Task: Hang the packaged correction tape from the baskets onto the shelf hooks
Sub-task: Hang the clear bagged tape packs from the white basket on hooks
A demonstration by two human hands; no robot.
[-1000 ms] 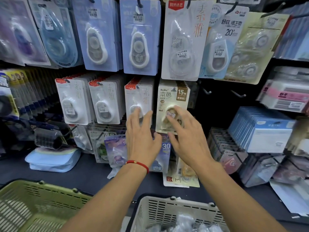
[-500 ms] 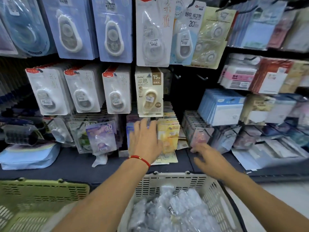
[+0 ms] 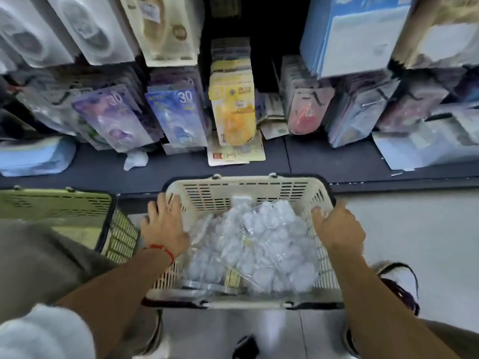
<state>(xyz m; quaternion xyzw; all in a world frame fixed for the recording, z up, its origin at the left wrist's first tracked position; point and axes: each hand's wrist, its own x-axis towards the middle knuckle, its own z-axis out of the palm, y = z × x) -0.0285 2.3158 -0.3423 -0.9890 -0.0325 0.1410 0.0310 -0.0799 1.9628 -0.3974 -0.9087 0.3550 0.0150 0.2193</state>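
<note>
While the view is tilting down over the floor, a cream basket [image 3: 248,193] is sitting below the edge of the dark shelf [image 3: 324,161], holding a heap of clear-wrapped correction tape packs [image 3: 259,244] – pale blue-white lumps under crinkled plastic; the left hand [image 3: 166,226] is lying on the basket's left rim with its fingers fairly straight and spread, the palm pressing down on the rim, a red string bracelet [image 3: 162,250] circling the wrist; the right hand [image 3: 337,226] is gripping the right rim, its fingers curling over the edge and clamping on it. A green basket [image 3: 57,203] is standing just beside the cream one, on its left. Above, rows of packaged tape are hanging on the shelf – purple packs [image 3: 114,117], blue packs [image 3: 178,115] and yellow packs [image 3: 233,112] side by side; a loose yellow card [image 3: 236,154] is lying flat on the shelf below them.
</note>
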